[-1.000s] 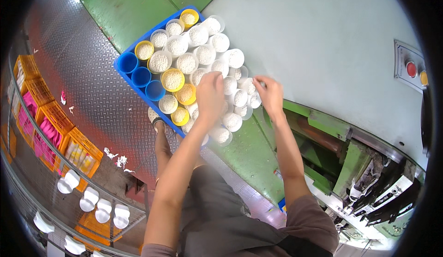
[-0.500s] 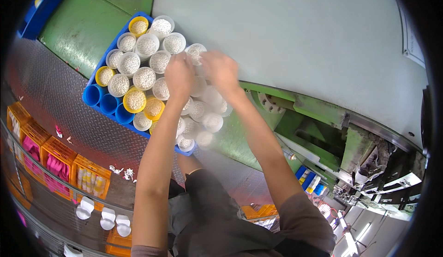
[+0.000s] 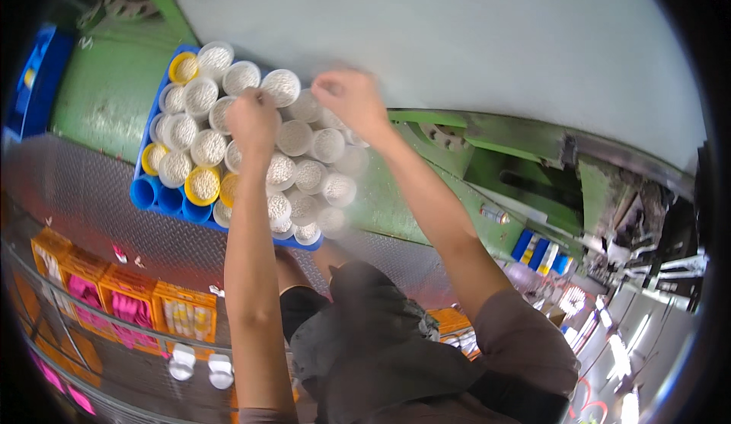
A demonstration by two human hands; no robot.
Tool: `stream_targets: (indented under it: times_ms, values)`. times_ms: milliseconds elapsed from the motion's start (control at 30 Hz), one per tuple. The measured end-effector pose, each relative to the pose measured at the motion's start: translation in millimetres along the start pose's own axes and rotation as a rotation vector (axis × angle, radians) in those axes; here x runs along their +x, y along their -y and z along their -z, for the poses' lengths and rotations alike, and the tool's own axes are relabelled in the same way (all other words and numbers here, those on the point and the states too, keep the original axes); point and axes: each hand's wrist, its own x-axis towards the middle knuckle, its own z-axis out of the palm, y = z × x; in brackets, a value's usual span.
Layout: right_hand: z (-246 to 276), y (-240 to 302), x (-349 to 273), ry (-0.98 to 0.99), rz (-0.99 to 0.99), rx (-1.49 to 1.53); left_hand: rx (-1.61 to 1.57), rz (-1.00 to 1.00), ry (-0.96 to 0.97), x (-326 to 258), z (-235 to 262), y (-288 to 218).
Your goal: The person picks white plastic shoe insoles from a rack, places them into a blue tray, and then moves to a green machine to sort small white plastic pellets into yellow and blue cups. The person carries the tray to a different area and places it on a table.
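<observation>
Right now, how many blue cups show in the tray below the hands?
3, along the lower-left edge of the blue tray: left cup at the corner, middle cup, then right cup. The left forearm may hide more.

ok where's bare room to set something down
The green platform looks bare left, between the blue bin and cup tray, and right, between the cups and right forearm. The cup tray is crowded, left hand and right hand at its cups.

The left hand (image 3: 253, 125) partly hides cups (image 3: 218, 116); the right hand (image 3: 352, 103) is blurred.
</observation>
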Motion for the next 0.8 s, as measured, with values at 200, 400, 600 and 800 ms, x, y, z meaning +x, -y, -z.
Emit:
stream_targets:
  times_ms: [200, 400, 600, 800]
  values:
    - [74, -44, -103, -0.066, -0.368, -0.015, -0.210, 0.032, -0.055, -9, 54, -27]
    - [43, -137, -140, -0.074, -0.687, -0.126, -0.240, 0.034, 0.032, -21, 99, -45]
    - [6, -174, -134, -0.071, -0.810, -0.185, -0.231, 0.135, 0.012, -30, 112, -40]
    - [3, -180, -143, -0.129, -0.741, -0.144, -0.276, 0.158, -0.053, -42, 121, -34]
